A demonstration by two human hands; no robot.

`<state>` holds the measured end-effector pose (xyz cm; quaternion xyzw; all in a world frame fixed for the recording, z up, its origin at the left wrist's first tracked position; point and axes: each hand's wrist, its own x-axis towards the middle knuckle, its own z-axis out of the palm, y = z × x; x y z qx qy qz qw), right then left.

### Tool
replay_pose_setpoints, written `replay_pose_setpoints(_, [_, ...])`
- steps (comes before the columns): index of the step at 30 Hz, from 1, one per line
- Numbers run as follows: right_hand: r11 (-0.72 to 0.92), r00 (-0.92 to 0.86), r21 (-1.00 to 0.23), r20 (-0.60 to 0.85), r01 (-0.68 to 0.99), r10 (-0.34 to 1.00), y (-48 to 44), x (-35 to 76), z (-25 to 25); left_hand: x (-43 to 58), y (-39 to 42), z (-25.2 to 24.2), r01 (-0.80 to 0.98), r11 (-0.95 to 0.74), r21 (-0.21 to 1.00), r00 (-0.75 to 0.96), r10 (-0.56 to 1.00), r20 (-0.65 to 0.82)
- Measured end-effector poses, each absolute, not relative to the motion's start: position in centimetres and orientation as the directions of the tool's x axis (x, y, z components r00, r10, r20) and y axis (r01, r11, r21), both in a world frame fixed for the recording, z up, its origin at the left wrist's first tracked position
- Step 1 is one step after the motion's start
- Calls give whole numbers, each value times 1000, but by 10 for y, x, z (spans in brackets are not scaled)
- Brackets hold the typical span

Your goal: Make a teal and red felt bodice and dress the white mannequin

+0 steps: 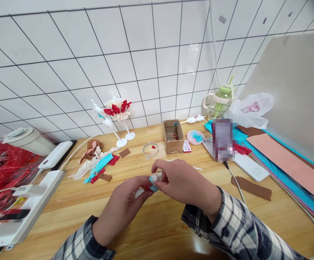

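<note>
Over a wooden table [135,231], a small white form bound in a blue-and-red wrap [153,183] sits between two bare hands, in front of a cardboard box [173,146]. The left hand [121,200] grasps the form from its side, fingers and thumb curled around it; the right hand [185,180] pinches at the wrap with thumb and forefinger (the fingers hide much of the piece). The form looks light, stiff and smooth, perhaps a little slippery; the wrap looks thin, soft and easily creased or torn. The bare white part seems the sounder hold, firm but not crushing, with only a fingertip pinch for the wrap.
</note>
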<state>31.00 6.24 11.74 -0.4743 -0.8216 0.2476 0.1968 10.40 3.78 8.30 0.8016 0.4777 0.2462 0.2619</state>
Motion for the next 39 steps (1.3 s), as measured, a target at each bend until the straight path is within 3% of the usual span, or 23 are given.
replay_pose_setpoints(9, [452,-526,-666,104,593,844,63,313,122,98,38,80,638,-361,680,357,921,154])
replay_pose_setpoints(18, [455,-492,-602,117,656,863,62,307,117,96,36,79,629,-317,710,328,936,128])
replay_pose_setpoints(30, [434,-486,-617,94,657,869,63,303,111,109,38,72,334,-15,942,136,990,-32])
replay_pose_setpoints(39, [420,-492,-672,96,609,866,62,302,113,113,42,74,184,70,980,96,991,-89])
